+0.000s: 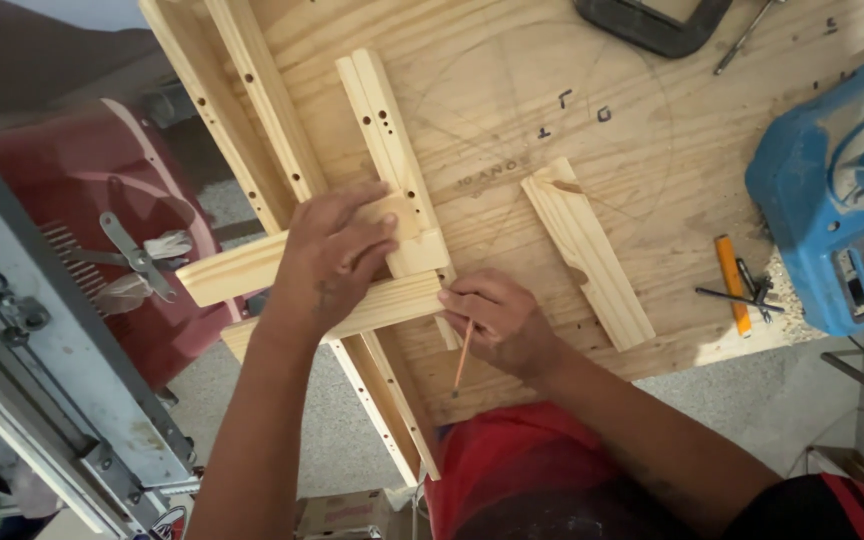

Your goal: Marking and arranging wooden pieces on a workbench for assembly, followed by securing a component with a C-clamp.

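Observation:
My left hand (pixel 337 255) presses flat on crossed pale wooden slats (pixel 242 268) near the front left of a plywood worktop (pixel 652 170). Under it, an upright slat with drilled holes (pixel 382 120) runs away from me. My right hand (pixel 497 318) holds a thin pencil (pixel 463 360) with its upper end against the edge of the crosswise slat (pixel 402 300). Both hands touch the same joint of slats.
A loose slat (pixel 587 250) lies to the right of my hands. Two long drilled strips (pixel 252 110) lie on the left. An orange pencil (pixel 733 283), black hex keys (pixel 742 296), sawdust and a blue power tool (pixel 837 200) sit far right. A black clamp (pixel 652 22) is at the top.

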